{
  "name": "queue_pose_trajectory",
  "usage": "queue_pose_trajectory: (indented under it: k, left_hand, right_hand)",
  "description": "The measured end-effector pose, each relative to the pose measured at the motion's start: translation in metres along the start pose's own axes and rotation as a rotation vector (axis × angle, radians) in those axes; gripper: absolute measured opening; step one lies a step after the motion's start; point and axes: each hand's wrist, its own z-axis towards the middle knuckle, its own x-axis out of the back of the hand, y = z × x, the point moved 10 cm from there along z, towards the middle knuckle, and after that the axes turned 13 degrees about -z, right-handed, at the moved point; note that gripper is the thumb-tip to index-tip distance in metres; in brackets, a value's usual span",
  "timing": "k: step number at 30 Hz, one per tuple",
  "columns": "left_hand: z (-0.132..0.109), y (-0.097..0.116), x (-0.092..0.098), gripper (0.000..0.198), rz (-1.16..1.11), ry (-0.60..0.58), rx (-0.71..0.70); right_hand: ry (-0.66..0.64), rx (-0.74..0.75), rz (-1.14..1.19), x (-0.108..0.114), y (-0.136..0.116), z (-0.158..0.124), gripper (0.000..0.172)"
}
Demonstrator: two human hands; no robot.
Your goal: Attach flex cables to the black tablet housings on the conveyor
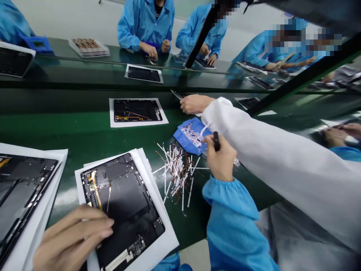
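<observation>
Tablet (124, 205) under near-closed left fingers (98, 223), black piece (216, 141) in right fingers (210, 142)

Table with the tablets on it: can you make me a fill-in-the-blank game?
1. The loose strips lie on a ____ table.
2. The tray beside them is ____.
3. The tablet nearest the strips has the person's ____ hand over it.
4. The paper under that tablet is ____.

Missing words: green; blue; left; white.
</observation>
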Motion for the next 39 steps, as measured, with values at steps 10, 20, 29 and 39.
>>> queue_pose_trajectory:
  k: [10,20,29,39]
  left_hand:
    - [0.048,-0.074,-0.008,0.008,0.065,0.040,0.238]
    - [0.041,-0.104,-0.017,0.005,0.306,0.011,0.398]
    - [0.037,-0.108,-0.028,0.009,0.439,-0.123,0.403]
    - [0.036,-0.108,-0.031,0.008,0.489,-0.169,0.408]
  right_hand:
    - [-0.155,0.248,0.172,0.023,-0.077,-0.094,0.017]
    - [-0.523,0.419,0.298,-0.018,-0.140,-0.200,0.030]
    - [-0.464,0.419,0.308,-0.013,-0.140,-0.197,0.025]
    - [-0.465,0.404,0.322,-0.015,-0.140,-0.195,0.024]
